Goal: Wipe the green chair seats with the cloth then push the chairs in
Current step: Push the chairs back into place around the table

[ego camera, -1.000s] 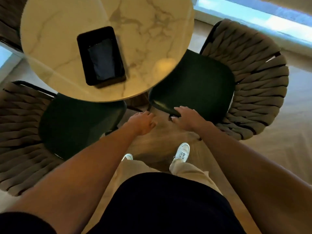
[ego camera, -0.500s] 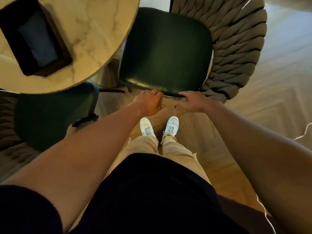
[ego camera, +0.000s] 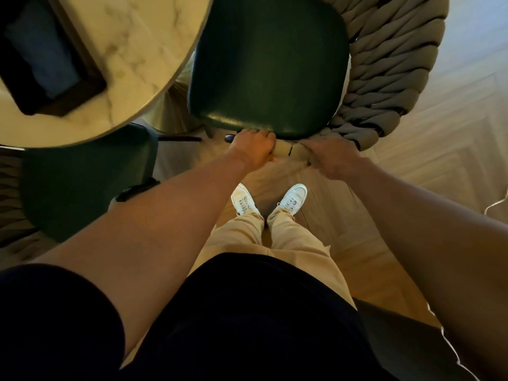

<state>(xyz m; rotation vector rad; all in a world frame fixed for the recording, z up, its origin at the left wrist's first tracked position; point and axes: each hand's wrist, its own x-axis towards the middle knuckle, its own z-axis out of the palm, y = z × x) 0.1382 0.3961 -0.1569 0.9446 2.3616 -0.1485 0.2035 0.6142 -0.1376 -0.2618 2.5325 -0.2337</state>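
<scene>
The dark green seat [ego camera: 269,64] of one chair, with a woven grey back [ego camera: 398,64], fills the top middle. At its near edge my left hand [ego camera: 253,147] and my right hand [ego camera: 330,158] are close together, fingers curled, each gripping one end of a small pale beige cloth [ego camera: 283,149] stretched between them just below the seat rim. A second green seat [ego camera: 82,188] lies at the left, partly tucked under the table.
A round marble table [ego camera: 132,50] at the top left carries a black tray-like object [ego camera: 46,59]. The table's pedestal base [ego camera: 176,114] stands between the chairs. My white shoes [ego camera: 269,200] stand on the herringbone wood floor. A thin white cable [ego camera: 494,204] runs along the right.
The view has moved in toward the right chair. My hands have drawn slightly apart at the seat's near edge, and the pale cloth now shows between them.
</scene>
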